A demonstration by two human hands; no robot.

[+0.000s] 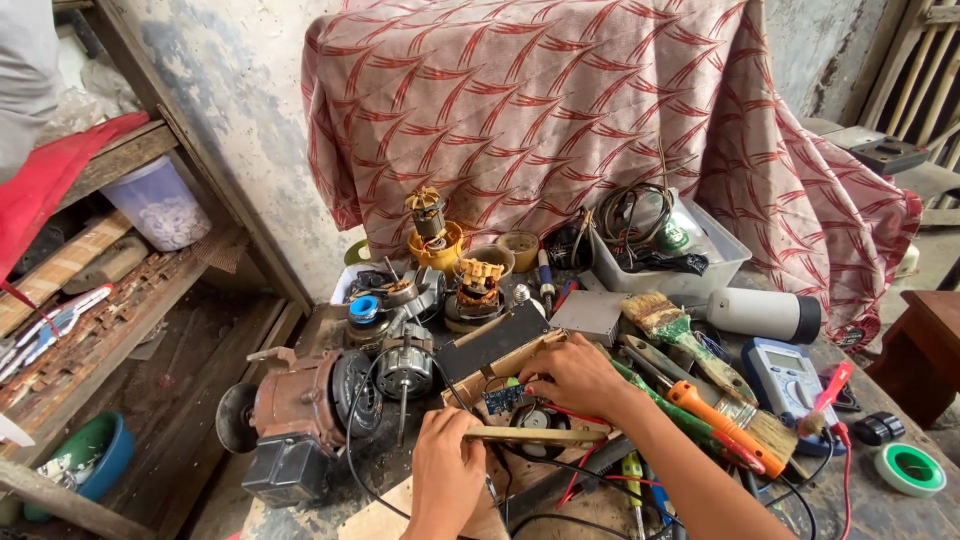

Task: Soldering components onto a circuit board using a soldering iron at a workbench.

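Wooden open frame [510, 372] on the cluttered worktop [880, 500]: left hand [447, 472] grips its front strip; right hand [578, 375] pinches closed beside the small blue circuit board [500, 398]. Fitting underway; fine fingertip placement needed.

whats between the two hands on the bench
In the head view, a small blue circuit board and a round black part sit between the left hand and right hand.

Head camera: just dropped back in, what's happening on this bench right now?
A person works over a cluttered workbench. The left hand pinches a thin wooden stick held level above a small wooden frame. The right hand rests its fingertips inside that frame, beside a small blue circuit board with red and black wires. Old motors, brushes and a multimeter lie around.
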